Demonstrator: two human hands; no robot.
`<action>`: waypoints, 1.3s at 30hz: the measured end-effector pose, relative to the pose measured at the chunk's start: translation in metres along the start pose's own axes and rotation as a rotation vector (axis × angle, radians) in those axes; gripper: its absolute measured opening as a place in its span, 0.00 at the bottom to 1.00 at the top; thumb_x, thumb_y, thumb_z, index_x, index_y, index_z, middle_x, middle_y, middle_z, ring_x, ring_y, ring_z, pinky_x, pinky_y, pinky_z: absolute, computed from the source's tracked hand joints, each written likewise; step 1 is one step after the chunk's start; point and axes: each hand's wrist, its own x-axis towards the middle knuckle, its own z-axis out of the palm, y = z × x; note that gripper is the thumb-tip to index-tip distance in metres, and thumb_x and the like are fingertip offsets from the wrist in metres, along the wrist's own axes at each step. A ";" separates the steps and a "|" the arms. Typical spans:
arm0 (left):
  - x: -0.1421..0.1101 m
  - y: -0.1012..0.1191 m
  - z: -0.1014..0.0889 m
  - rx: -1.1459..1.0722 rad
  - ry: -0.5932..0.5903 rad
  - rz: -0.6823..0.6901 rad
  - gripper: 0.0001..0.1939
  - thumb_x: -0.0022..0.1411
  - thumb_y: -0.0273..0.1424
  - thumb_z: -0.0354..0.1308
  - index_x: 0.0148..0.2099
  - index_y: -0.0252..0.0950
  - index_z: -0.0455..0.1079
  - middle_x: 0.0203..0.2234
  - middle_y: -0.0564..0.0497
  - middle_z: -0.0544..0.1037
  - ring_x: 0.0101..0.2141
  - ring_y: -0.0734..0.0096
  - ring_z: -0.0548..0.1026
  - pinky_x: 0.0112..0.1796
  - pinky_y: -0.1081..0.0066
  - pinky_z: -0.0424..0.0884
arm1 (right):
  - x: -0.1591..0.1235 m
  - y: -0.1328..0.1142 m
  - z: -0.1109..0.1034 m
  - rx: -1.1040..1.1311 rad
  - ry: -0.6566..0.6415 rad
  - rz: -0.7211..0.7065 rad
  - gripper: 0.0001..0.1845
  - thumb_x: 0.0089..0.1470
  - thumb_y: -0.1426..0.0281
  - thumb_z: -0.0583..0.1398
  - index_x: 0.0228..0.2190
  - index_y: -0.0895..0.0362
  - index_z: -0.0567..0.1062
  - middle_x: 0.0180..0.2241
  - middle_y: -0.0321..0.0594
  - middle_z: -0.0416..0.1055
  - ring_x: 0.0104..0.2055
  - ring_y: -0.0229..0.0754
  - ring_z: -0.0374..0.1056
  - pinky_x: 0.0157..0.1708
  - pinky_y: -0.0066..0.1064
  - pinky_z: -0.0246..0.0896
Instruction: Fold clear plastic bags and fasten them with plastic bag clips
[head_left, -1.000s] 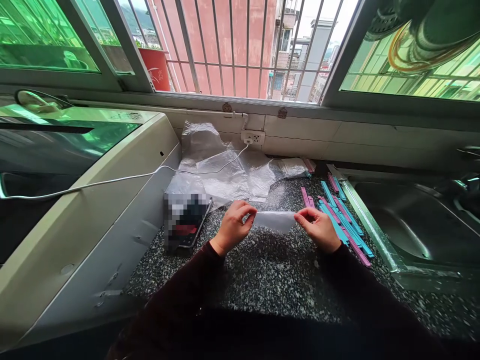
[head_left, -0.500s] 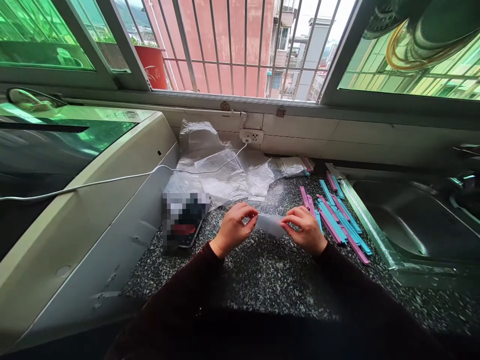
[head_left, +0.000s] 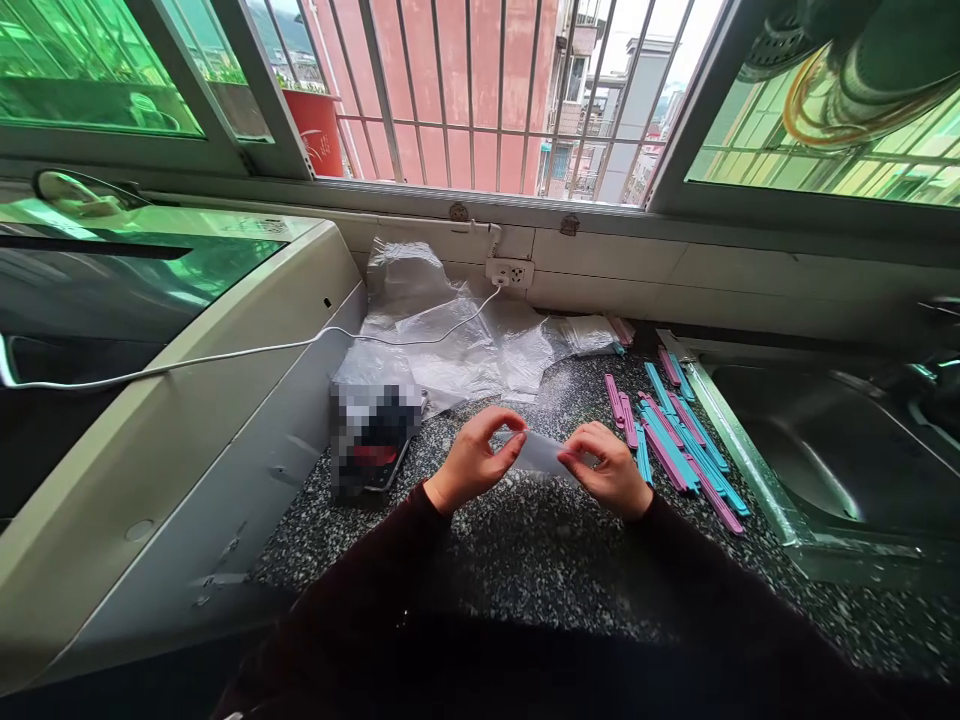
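A small clear plastic bag is stretched between my two hands above the speckled countertop. My left hand pinches its left end between thumb and fingers. At the other end my right hand grips the bag the same way. Several pink and blue flat plastic strips lie loosely piled just right of my right hand. Behind my hands spreads a heap of clear plastic bags. Left of my left hand rests a phone-like dark device, partly blurred out.
A metal sink is set into the counter at the right. At the left stands a pale appliance. A white cable runs across it to a wall socket. Behind the counter is a barred window.
The view has shifted slightly. Both hands still hold the bag, which now tilts a little more, its right end lower. The strips and the bag heap lie as before.
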 end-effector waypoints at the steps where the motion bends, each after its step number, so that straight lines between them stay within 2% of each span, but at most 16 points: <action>1: 0.000 -0.001 0.000 -0.043 -0.011 -0.053 0.11 0.54 0.30 0.57 0.41 0.33 0.67 0.32 0.47 0.74 0.35 0.68 0.71 0.39 0.67 0.66 | -0.001 0.000 0.000 0.057 0.013 0.037 0.11 0.53 0.67 0.57 0.21 0.56 0.68 0.21 0.37 0.65 0.27 0.38 0.59 0.28 0.30 0.55; 3: 0.001 -0.003 0.001 -0.107 -0.050 -0.150 0.18 0.50 0.32 0.61 0.44 0.33 0.66 0.33 0.47 0.74 0.36 0.68 0.71 0.39 0.68 0.67 | -0.002 0.000 0.000 0.152 0.049 0.125 0.14 0.52 0.65 0.57 0.19 0.57 0.67 0.21 0.36 0.63 0.26 0.37 0.58 0.27 0.29 0.54; 7: 0.003 -0.006 0.004 -0.168 -0.091 -0.269 0.10 0.54 0.34 0.57 0.34 0.31 0.69 0.28 0.48 0.74 0.31 0.71 0.70 0.34 0.71 0.66 | -0.005 0.001 0.000 0.230 0.051 0.287 0.17 0.51 0.60 0.57 0.18 0.57 0.65 0.20 0.34 0.61 0.24 0.35 0.57 0.25 0.28 0.54; 9: 0.003 -0.005 0.005 -0.195 -0.087 -0.299 0.10 0.56 0.34 0.54 0.32 0.31 0.69 0.26 0.48 0.74 0.29 0.71 0.70 0.31 0.72 0.65 | -0.004 0.002 -0.003 0.244 -0.029 0.291 0.16 0.50 0.60 0.58 0.20 0.57 0.67 0.21 0.34 0.62 0.24 0.35 0.57 0.26 0.28 0.55; 11: 0.002 -0.004 0.005 -0.199 -0.101 -0.308 0.09 0.56 0.33 0.54 0.32 0.31 0.70 0.26 0.49 0.74 0.29 0.72 0.70 0.31 0.73 0.65 | -0.002 0.003 -0.007 0.236 -0.083 0.262 0.13 0.48 0.59 0.60 0.26 0.58 0.70 0.24 0.36 0.65 0.27 0.36 0.59 0.28 0.29 0.57; 14: 0.001 -0.002 0.005 -0.189 -0.165 -0.275 0.06 0.54 0.29 0.54 0.33 0.32 0.70 0.29 0.48 0.75 0.31 0.71 0.71 0.33 0.73 0.65 | 0.001 0.000 -0.010 0.223 -0.048 0.240 0.17 0.46 0.59 0.61 0.36 0.57 0.72 0.29 0.39 0.67 0.30 0.38 0.61 0.30 0.30 0.59; 17: 0.000 -0.002 0.006 -0.215 -0.245 -0.241 0.06 0.53 0.27 0.55 0.34 0.32 0.69 0.30 0.49 0.75 0.33 0.71 0.71 0.35 0.72 0.65 | 0.003 -0.007 -0.007 0.254 -0.053 0.244 0.12 0.48 0.61 0.60 0.30 0.58 0.72 0.26 0.37 0.67 0.28 0.37 0.60 0.29 0.29 0.58; 21: -0.002 -0.003 0.010 -0.277 -0.202 -0.277 0.11 0.53 0.33 0.57 0.39 0.33 0.68 0.32 0.48 0.74 0.31 0.72 0.70 0.33 0.73 0.65 | 0.001 -0.014 -0.002 0.291 -0.010 0.296 0.13 0.50 0.63 0.58 0.20 0.58 0.69 0.20 0.35 0.63 0.24 0.35 0.58 0.25 0.27 0.55; 24: -0.001 -0.004 0.011 -0.281 -0.137 -0.333 0.11 0.54 0.37 0.56 0.33 0.32 0.67 0.24 0.52 0.71 0.26 0.75 0.66 0.28 0.75 0.63 | 0.000 -0.014 -0.003 0.296 0.006 0.333 0.14 0.50 0.62 0.58 0.20 0.58 0.68 0.19 0.34 0.62 0.22 0.33 0.56 0.23 0.26 0.54; 26: -0.001 -0.003 0.011 -0.290 -0.114 -0.334 0.11 0.55 0.37 0.54 0.29 0.32 0.66 0.21 0.53 0.69 0.25 0.75 0.65 0.27 0.75 0.62 | 0.000 -0.014 -0.006 0.315 -0.059 0.346 0.13 0.49 0.61 0.58 0.22 0.59 0.69 0.20 0.35 0.64 0.23 0.34 0.57 0.23 0.26 0.55; 29: -0.001 0.001 0.011 -0.293 -0.155 -0.309 0.12 0.55 0.37 0.55 0.28 0.33 0.66 0.22 0.52 0.69 0.26 0.75 0.66 0.28 0.75 0.62 | 0.000 -0.015 -0.008 0.376 -0.144 0.368 0.14 0.47 0.60 0.59 0.27 0.59 0.71 0.24 0.37 0.68 0.25 0.35 0.61 0.25 0.27 0.58; 34: -0.002 0.005 0.013 -0.442 -0.172 -0.380 0.16 0.52 0.42 0.57 0.29 0.32 0.67 0.23 0.52 0.69 0.26 0.75 0.65 0.28 0.75 0.62 | -0.001 -0.015 -0.004 0.417 -0.023 0.443 0.17 0.47 0.58 0.59 0.21 0.59 0.70 0.19 0.36 0.64 0.22 0.34 0.57 0.21 0.26 0.55; 37: -0.003 0.002 0.016 -0.532 -0.265 -0.449 0.19 0.47 0.45 0.60 0.31 0.32 0.68 0.24 0.52 0.71 0.26 0.73 0.66 0.27 0.75 0.62 | -0.002 -0.012 -0.002 0.499 0.041 0.481 0.18 0.46 0.55 0.60 0.22 0.58 0.70 0.19 0.35 0.63 0.21 0.33 0.57 0.19 0.26 0.53; 39: -0.004 0.000 0.019 -0.530 -0.326 -0.498 0.20 0.46 0.46 0.61 0.28 0.31 0.69 0.21 0.53 0.70 0.24 0.75 0.65 0.25 0.75 0.60 | -0.002 -0.009 -0.003 0.514 0.061 0.509 0.19 0.44 0.54 0.61 0.22 0.59 0.70 0.18 0.35 0.63 0.21 0.33 0.57 0.19 0.25 0.54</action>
